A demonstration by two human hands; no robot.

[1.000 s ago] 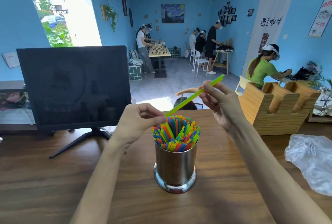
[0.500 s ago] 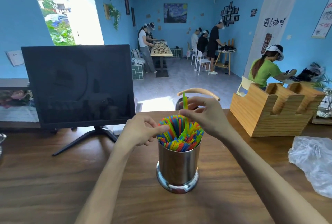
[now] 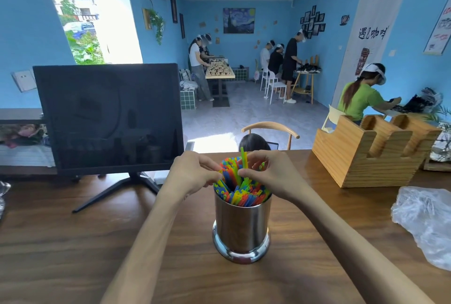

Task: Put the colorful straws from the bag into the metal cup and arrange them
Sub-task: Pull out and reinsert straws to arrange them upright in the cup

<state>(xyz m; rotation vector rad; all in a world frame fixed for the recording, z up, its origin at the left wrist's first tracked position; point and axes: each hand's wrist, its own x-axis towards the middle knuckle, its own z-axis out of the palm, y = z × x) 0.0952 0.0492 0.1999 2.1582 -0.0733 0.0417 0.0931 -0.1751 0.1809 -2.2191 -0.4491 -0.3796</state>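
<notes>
Wooden table [image 3: 73, 242], blue-walled room, and one metal cup [image 3: 242, 228] crammed with colorful straws [image 3: 240, 189].

Right hand [image 3: 271, 176] pinches a green straw [image 3: 243, 161] upright, its lower end down among the others and its top poking above them. Left hand [image 3: 192, 176] has its fingers curled at the bundle's left edge, gripping straws there. Off right lies the clear plastic bag [image 3: 424, 220], crumpled; whether anything is inside, I cannot tell. Behind it, a slotted wooden holder [image 3: 371, 152].

Bright daylight blows out the window [image 3: 97, 10]; wide-angle lens bends the edges.
</notes>
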